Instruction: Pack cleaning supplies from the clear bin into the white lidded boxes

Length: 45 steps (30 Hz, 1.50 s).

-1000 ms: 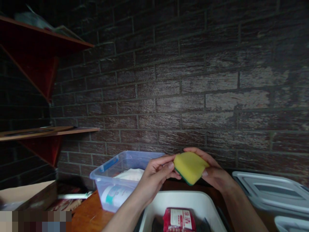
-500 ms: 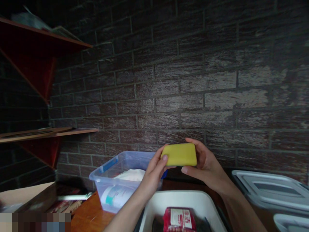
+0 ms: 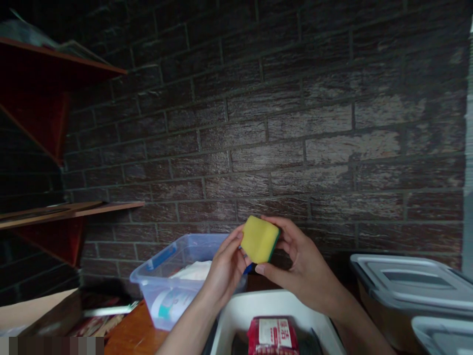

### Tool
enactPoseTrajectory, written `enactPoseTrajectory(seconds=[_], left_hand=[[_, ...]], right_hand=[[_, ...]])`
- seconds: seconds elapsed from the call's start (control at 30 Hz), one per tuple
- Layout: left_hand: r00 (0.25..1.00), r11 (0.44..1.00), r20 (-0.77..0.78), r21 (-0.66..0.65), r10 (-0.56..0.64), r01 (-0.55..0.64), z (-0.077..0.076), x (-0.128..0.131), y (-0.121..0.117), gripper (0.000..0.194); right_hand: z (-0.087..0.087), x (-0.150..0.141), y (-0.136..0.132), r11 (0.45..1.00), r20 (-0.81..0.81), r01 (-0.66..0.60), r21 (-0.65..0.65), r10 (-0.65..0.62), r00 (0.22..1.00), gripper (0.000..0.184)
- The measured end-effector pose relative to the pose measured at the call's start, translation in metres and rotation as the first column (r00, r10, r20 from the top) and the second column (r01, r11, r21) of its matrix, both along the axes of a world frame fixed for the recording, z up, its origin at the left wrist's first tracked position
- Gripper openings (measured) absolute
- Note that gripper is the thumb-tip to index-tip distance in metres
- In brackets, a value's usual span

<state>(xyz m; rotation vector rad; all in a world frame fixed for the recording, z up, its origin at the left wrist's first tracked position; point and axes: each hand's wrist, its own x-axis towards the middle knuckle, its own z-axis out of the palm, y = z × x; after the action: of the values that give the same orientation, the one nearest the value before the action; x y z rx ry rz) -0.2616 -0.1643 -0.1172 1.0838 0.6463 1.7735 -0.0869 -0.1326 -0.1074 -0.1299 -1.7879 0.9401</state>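
A yellow sponge [image 3: 259, 239] with a green layer along its right side is held up in front of the brick wall, tilted. My left hand [image 3: 226, 266] pinches its left edge, thumb on the yellow face. My right hand [image 3: 301, 261] curves around the other side, with a fingertip at the top edge and the thumb by the lower corner. Beneath both hands stands a white bin [image 3: 271, 301]. Inside it lies a red packet [image 3: 272, 335] with a white label, among dark things I cannot make out.
Left of the white bin, a clear bluish plastic tub [image 3: 162, 286] holds a white item. Grey-lidded boxes [image 3: 414, 278] stand to the right. Red shelves [image 3: 62, 54] jut out at the left, above an open cardboard box [image 3: 48, 315].
The sponge has been turned, so its green side now shows at the right. My right hand has closed in on it, and the view has shifted slightly right.
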Motion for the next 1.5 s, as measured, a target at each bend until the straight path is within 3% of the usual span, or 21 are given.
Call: enactPoseTrajectory(seconds=[0.13,0.23,0.4,0.53,0.67,0.77,0.93,1.0,1.1,1.27,1.4,1.5], left_hand=[[0.999,0.999,0.012,0.023,0.031,-0.031,0.001,-0.001,-0.001,0.03],[0.999,0.997,0.004,0.055,0.051,-0.051,0.002,-0.002,-0.001,0.035],[0.985,0.968,-0.024,0.186,0.173,-0.165,0.002,-0.006,0.003,0.045],[0.943,0.908,-0.066,0.298,0.327,-0.295,-0.001,-0.008,0.004,0.051],[0.836,0.821,-0.201,0.404,0.51,-0.404,-0.007,-0.007,0.003,0.054],[0.788,0.783,-0.239,0.455,0.567,-0.424,-0.01,-0.002,-0.001,0.048],[0.862,0.862,-0.292,0.429,0.415,-0.27,-0.005,0.006,-0.015,0.05],[0.886,0.889,-0.315,0.416,0.34,-0.193,-0.002,0.006,-0.019,0.054],[0.898,0.918,-0.328,0.358,0.293,-0.17,0.003,0.006,-0.023,0.056],[0.908,0.927,-0.32,0.341,0.269,-0.155,0.006,0.011,-0.025,0.066],[0.919,0.926,-0.331,0.368,0.213,-0.082,0.002,0.015,-0.03,0.079],[0.907,0.935,-0.385,0.352,0.172,-0.028,0.001,0.017,-0.035,0.078]], right_hand=[[-0.001,-0.002,0.003,0.998,-0.04,-0.019,0.06,0.021,0.999,0.065],[0.0,-0.002,0.006,0.997,-0.08,-0.033,0.069,0.039,0.996,0.044],[0.002,0.0,0.01,0.996,-0.091,0.057,0.069,-0.05,0.995,0.029],[-0.002,-0.001,0.013,0.992,-0.1,0.023,-0.123,-0.036,0.994,0.04],[-0.005,-0.005,0.016,0.927,-0.121,-0.079,-0.366,0.037,0.992,0.058],[-0.004,-0.005,0.02,0.888,-0.167,-0.11,-0.447,0.038,0.985,0.055],[-0.002,0.002,0.026,0.968,-0.148,-0.03,-0.247,-0.007,0.989,0.034],[-0.002,0.006,0.027,0.985,-0.171,-0.04,-0.166,0.011,0.985,0.028],[-0.003,0.008,0.026,0.992,-0.19,-0.096,-0.083,0.079,0.979,0.028],[-0.003,0.006,0.023,0.976,-0.177,-0.182,-0.123,0.159,0.971,0.058],[-0.003,0.006,0.021,0.985,-0.131,-0.028,-0.171,0.006,0.991,0.081],[-0.002,0.006,0.018,0.986,-0.078,0.025,-0.162,-0.038,0.996,0.085]])
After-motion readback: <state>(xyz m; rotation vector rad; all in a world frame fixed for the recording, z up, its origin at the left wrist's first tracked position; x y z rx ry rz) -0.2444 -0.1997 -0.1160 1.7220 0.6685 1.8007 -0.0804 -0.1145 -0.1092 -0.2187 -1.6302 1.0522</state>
